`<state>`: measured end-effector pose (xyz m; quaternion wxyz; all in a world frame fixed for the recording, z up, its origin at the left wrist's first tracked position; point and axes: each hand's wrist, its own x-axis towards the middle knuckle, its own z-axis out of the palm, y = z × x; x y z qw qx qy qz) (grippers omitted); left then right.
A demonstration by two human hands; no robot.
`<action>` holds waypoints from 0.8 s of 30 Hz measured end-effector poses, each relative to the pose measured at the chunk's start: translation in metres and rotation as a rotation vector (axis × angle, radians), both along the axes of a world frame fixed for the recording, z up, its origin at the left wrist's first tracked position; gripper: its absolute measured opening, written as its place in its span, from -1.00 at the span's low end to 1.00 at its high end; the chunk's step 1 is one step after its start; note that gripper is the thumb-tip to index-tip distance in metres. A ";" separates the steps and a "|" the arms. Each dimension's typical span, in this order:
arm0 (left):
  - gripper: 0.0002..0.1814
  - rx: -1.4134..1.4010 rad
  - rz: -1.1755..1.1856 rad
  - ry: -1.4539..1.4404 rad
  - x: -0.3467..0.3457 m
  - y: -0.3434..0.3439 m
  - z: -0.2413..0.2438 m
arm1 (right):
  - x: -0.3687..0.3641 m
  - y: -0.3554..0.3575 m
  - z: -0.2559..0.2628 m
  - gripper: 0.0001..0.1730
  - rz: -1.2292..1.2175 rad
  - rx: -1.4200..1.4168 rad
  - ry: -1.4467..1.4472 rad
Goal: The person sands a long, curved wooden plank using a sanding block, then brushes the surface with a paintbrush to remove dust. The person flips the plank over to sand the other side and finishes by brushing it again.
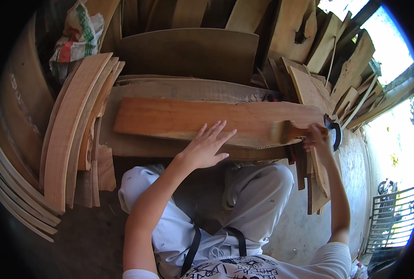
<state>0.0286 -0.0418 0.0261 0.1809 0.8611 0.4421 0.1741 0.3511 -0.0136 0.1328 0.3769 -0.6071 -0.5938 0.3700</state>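
Observation:
A long reddish-brown wooden board (179,113) with an uneven edge lies crosswise before me on a wider, greyish plank. My left hand (208,146) rests palm down near the board's front edge, fingers spread, holding nothing. At the right, my right hand (316,136) grips the wooden handle of a flat brush (288,132). Its bristles are blurred and lie over the right part of the board. Just beyond that hand, at the board's right end, is a dark object with a curved black handle (337,136); its kind is unclear.
Stacked planks (74,122) stand close at the left, and more boards (311,87) lie at the right. A wide curved panel (189,52) and leaning slabs rise behind. A woven plastic sack (76,45) is at the upper left. A metal gate (393,216) shows far right.

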 end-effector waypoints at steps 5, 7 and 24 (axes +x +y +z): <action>-0.33 0.101 0.049 0.181 -0.004 -0.003 -0.004 | 0.107 0.019 0.022 -0.76 -0.153 0.361 -0.750; -0.32 0.111 0.067 0.181 -0.005 -0.008 -0.007 | 0.091 0.019 0.035 -0.75 -0.112 0.453 -0.944; -0.54 0.451 -0.039 0.134 0.022 -0.028 -0.045 | -0.333 0.003 -0.034 -0.63 0.533 0.269 -0.823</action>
